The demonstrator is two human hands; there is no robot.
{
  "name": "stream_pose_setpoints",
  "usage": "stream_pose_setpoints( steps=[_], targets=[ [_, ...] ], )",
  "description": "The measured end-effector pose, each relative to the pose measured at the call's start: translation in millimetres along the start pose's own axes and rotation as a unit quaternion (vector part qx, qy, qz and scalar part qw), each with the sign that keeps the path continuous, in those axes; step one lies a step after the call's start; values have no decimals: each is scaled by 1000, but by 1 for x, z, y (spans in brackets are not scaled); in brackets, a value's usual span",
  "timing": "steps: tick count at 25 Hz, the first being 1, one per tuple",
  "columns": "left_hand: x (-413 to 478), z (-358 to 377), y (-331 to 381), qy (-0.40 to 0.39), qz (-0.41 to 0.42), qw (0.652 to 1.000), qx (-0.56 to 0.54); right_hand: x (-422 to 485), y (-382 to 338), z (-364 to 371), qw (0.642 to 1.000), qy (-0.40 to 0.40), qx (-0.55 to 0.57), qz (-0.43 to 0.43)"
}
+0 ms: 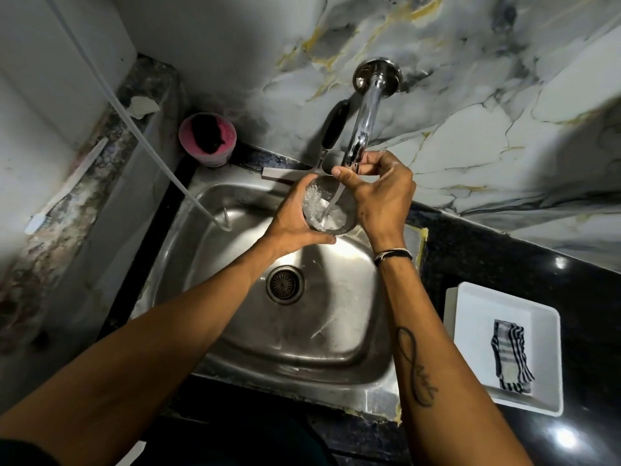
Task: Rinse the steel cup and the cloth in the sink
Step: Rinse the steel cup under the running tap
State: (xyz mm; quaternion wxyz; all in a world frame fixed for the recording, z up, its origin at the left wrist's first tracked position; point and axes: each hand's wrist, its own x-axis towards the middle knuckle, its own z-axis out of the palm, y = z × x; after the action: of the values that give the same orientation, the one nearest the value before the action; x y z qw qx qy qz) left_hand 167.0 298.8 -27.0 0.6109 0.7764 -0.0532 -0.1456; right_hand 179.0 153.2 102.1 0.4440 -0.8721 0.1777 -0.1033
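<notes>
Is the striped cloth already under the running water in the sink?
No, the striped cloth lies in the white tray on the counter, right of the sink.

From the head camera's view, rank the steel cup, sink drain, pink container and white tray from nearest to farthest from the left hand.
1. Steel cup: held by the left hand under the tap.
2. Sink drain: just below, in the basin.
3. Pink container: up-left, at the back corner.
4. White tray: far right, on the black counter.

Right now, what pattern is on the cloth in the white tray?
Black, grey and white checks or stripes on the folded cloth, seen in the head view.
</notes>
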Motion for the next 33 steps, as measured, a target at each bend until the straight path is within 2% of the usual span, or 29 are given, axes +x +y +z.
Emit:
stream_pose_setpoints(
  steps=[4, 11, 22, 25, 27, 29, 31, 33],
  targets=[
    [-4, -14, -3, 13, -2, 1000, 1, -2, 0, 1, 1000, 6, -2, -6],
    [-7, -10, 0, -24, -14, 999, 22, -4, -4, -1, 1000, -2, -3, -5],
    [-3, -14, 0, -17, -4, 1000, 15, -4, 0, 0, 1000, -13, 21, -5],
    [-4, -23, -4, -5, 2, 1000, 6, 3, 5, -1, 996, -48, 70, 20],
    [0, -25, -4, -7, 2, 1000, -2, 10, 8, -5, 995, -75, 63, 13],
    [1, -22, 0, -13, 2, 1000, 1, 18, 10, -14, 988, -142, 65, -11],
    [0, -19, 0, -18, 2, 1000, -3, 28, 10, -26, 968, -233, 84, -45],
    [-2, -22, -2, -28, 4, 1000, 1, 38, 7, -34, 951, -290, 79, -68]
  ],
)
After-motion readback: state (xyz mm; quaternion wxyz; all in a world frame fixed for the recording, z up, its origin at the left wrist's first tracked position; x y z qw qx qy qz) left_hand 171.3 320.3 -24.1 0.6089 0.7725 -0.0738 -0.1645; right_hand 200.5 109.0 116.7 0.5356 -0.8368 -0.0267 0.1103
